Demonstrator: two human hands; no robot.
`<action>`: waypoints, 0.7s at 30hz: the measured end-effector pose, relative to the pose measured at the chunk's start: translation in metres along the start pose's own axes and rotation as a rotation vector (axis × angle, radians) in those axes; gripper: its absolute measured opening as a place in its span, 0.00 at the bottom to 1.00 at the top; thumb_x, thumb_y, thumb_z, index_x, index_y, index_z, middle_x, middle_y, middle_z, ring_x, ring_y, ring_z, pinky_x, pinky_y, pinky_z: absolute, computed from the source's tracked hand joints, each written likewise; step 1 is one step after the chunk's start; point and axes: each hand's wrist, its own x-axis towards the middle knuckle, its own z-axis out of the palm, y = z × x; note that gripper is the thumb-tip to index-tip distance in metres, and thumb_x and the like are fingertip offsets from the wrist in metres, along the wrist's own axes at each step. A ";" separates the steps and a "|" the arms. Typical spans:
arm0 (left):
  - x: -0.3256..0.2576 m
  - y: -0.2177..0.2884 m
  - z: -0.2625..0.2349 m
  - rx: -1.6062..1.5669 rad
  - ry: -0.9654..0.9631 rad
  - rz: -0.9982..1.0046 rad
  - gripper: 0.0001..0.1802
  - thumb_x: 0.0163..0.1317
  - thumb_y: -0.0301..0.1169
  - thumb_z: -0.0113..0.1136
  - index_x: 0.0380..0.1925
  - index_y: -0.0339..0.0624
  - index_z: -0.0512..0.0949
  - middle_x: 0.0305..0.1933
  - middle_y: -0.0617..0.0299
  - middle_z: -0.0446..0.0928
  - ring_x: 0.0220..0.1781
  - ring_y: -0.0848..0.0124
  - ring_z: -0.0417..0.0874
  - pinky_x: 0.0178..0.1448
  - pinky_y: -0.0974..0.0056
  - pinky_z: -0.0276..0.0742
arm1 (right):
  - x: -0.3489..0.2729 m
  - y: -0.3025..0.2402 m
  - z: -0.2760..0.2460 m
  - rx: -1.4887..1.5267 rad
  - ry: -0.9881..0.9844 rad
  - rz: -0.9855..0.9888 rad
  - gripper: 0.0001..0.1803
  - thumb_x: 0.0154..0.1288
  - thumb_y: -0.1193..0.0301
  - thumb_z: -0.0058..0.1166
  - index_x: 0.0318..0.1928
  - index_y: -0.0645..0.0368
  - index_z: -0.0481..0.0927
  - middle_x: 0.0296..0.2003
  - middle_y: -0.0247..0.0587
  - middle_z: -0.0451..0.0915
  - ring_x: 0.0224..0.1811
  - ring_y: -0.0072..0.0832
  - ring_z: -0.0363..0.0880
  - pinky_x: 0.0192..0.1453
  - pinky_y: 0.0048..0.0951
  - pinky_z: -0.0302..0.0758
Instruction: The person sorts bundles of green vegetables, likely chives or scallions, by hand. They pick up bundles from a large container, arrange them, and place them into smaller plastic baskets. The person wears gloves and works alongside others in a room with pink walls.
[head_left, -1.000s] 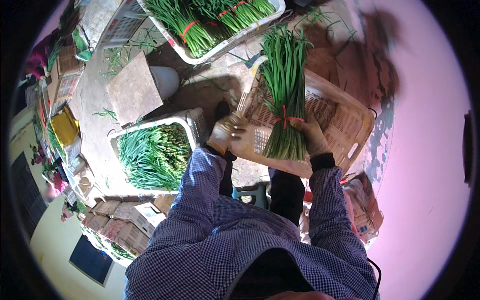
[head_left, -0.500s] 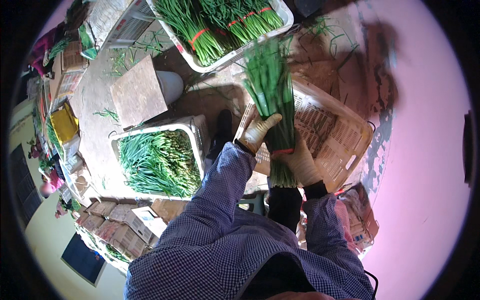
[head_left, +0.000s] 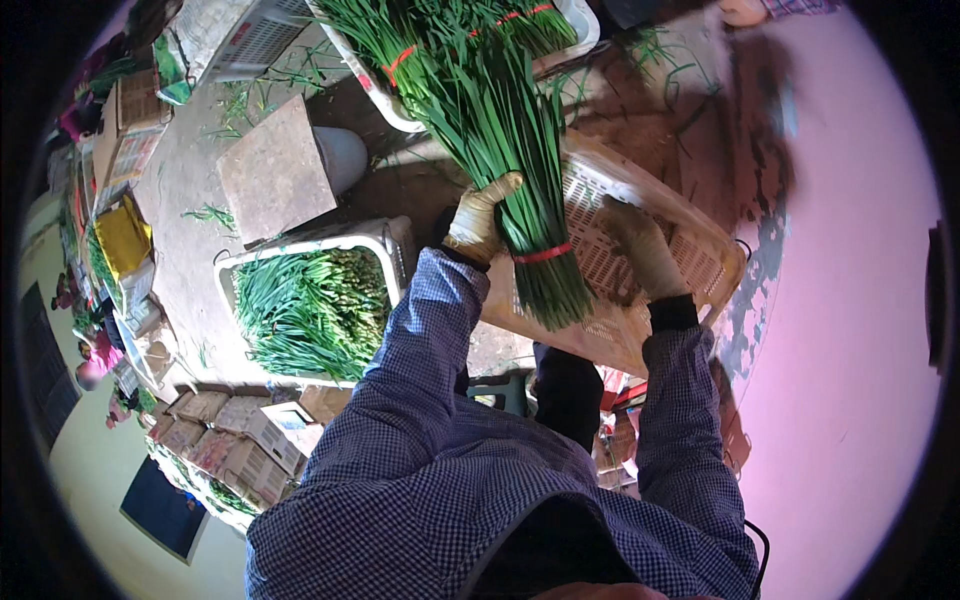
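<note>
A thick bundle of green garlic chives (head_left: 525,165), tied near its stem end with a red band, hangs tilted in front of me. My left hand (head_left: 478,218), in a pale glove, is closed round its left side above the band. The leafy tops reach up over the edge of the far white crate (head_left: 405,122). Off the bundle, my gloved right hand (head_left: 642,252) is over the tan slotted crate (head_left: 612,335), holding nothing. Its fingers look stretched out, though slightly blurred. The bundle's stem ends cover part of that crate.
More red-banded chives (head_left: 400,62) lie in the far white crate. Left of me, another white crate (head_left: 378,262) holds loose chives (head_left: 310,310). A square board (head_left: 275,170) rests by a pale bucket (head_left: 345,160). The pink wall (head_left: 850,300) stands right; someone's hand (head_left: 742,12) shows top right.
My right hand has let go of the bundle's stem end and moved right and upward over the tan crate. The bundle has tilted, its tops swinging left. A person's hand has appeared top right.
</note>
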 end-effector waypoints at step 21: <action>0.038 0.096 0.027 0.085 0.247 0.432 0.32 0.65 0.27 0.67 0.67 0.31 0.68 0.56 0.54 0.80 0.54 0.64 0.83 0.59 0.59 0.81 | 0.118 -0.107 0.096 0.660 -0.027 -0.092 0.21 0.64 0.67 0.70 0.54 0.62 0.80 0.44 0.35 0.83 0.41 0.26 0.83 0.43 0.30 0.82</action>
